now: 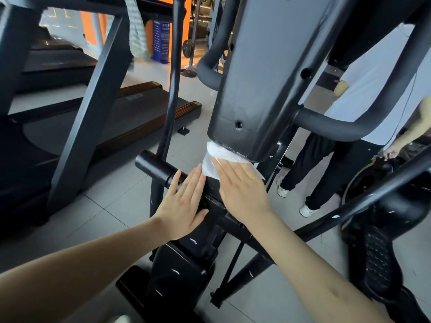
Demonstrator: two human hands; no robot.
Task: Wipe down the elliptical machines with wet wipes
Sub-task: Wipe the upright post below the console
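**A:** Gym floor is showing grey tile, treadmill sitting off to the left, a bystander standing behind the elliptical machine. Where's the wipe sitting?

**B:** The wet wipe is lying pinned under the right hand, which is pressing it flat with straight fingers onto the black crossbar. Its top edge is poking out past the fingertips and bunching against the lower rim of the grey column.

**A:** Left hand doing anything?

**B:** The left hand is resting flat on the crossbar just beside the right one, fingers straight, gripping nothing. It's lying close to the wipe's edge; I can't tell if it's touching.

**A:** How's the wipe handling?

**B:** My read: it's behaving as a light, limp, damp sheet with no stiffness, so it's likely folding under any sideways drag. Spreading palm pressure over it is looking safer than pinching a corner. On round tubing, I'd be wrapping it around with curled fingers. The frame is looking heavy and rigid enough to lean on.
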